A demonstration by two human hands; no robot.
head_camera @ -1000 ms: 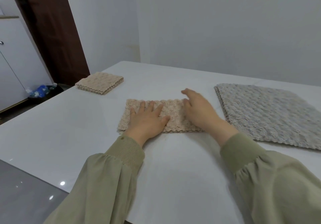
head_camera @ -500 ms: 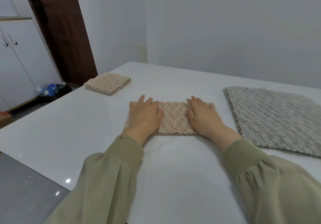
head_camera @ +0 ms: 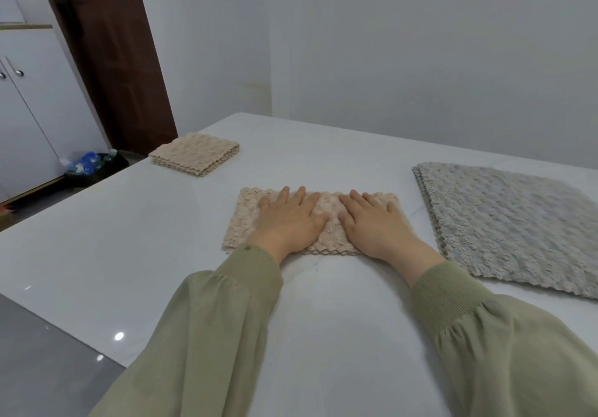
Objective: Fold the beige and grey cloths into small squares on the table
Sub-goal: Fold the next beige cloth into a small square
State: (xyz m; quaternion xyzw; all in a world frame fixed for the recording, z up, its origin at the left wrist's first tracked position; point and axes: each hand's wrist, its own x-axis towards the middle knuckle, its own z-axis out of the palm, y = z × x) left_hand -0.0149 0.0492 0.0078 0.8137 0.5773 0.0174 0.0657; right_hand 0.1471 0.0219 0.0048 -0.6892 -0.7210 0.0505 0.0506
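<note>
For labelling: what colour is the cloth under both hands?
Beige; the cloth shows best in the head view.

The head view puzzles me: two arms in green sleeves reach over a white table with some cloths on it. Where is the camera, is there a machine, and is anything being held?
There is no machine here: a person is working with bare hands. The camera sits on the person's head and looks forward and down, so the arms enter from the bottom edge.

The left hand and the right hand lie side by side, fingers straight, flat on a beige cloth folded into a strip. They press it down; nothing is gripped or lifted.

On the white table there are two more things. A small beige folded square lies at the far left. A larger grey cloth lies flat to the right, its edge showing layers, not yet folded small.
</note>
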